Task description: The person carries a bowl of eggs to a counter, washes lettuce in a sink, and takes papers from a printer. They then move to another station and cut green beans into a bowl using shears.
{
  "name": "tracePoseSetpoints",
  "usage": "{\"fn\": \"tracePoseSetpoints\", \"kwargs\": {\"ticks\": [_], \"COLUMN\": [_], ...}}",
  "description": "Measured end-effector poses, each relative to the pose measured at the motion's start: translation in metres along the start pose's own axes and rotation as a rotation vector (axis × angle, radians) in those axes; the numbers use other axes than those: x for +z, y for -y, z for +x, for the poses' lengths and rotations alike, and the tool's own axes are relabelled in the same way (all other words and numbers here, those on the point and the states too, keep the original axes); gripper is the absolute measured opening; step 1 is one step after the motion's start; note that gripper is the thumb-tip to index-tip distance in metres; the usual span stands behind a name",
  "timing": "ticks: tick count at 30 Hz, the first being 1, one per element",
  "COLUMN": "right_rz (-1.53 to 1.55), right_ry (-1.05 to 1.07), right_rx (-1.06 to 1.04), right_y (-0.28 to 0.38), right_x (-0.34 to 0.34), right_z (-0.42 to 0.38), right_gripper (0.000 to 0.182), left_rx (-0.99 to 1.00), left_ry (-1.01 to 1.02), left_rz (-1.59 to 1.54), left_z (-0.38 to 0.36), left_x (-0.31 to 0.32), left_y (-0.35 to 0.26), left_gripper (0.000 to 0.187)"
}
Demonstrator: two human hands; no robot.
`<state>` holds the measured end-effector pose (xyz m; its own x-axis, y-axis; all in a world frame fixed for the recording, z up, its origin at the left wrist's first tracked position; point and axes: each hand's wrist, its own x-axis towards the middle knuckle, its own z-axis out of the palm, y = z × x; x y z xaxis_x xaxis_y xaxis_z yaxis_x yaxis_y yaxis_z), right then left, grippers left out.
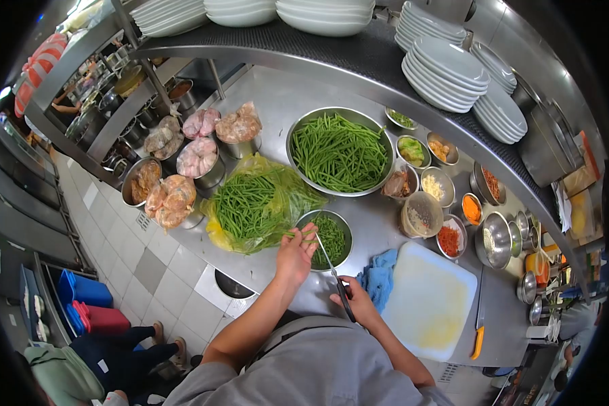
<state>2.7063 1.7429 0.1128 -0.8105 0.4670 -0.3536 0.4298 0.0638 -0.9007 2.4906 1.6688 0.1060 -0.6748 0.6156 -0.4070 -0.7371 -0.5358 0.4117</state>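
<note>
My left hand [296,254] pinches green beans over the near rim of a small steel bowl [347,233] that holds cut bean pieces [330,229]. In my right hand [356,300] are black-handled scissors [333,266], their blades pointing up across the bowl toward my left fingertips. Just left of the bowl lies an open yellow plastic bag [218,233] full of long green beans [250,203]. Behind it stands a large steel bowl [290,152] heaped with more whole beans [338,152].
A blue cloth [379,276], a white cutting board [430,298] and an orange-handled knife [478,335] lie to the right. Ingredient bowls [494,240] stand beyond. Bagged meat [171,201] is at the left. Plates [446,71] fill the overhead shelf. A person [81,362] is at lower left.
</note>
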Motion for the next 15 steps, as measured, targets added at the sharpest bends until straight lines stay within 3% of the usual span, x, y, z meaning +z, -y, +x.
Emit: {"fn": "tracePoseSetpoints", "kwargs": {"ticks": [7,10,14,15], "right_rz": [0.081,0.240,0.337,0.331], "right_ry": [0.000,-0.011,-0.041,-0.020], "right_rx": [0.089,0.134,0.191,0.198], "right_y": [-0.007,-0.012,-0.018,-0.020], "right_x": [-0.006,-0.010,-0.009,-0.008], "right_z": [-0.014,-0.020,-0.021,-0.023], "right_gripper": [0.058,0.059,0.057,0.057], "left_rx": [0.127,0.127,0.127,0.209], "left_ry": [-0.030,0.062,0.368,0.386], "left_rz": [0.084,0.271,0.446,0.644], "left_z": [0.013,0.031,0.075,0.084], "left_x": [0.014,0.054,0.132,0.144], "left_y": [-0.009,-0.028,-0.041,-0.043], "left_gripper": [0.007,0.031,0.050,0.058]}}
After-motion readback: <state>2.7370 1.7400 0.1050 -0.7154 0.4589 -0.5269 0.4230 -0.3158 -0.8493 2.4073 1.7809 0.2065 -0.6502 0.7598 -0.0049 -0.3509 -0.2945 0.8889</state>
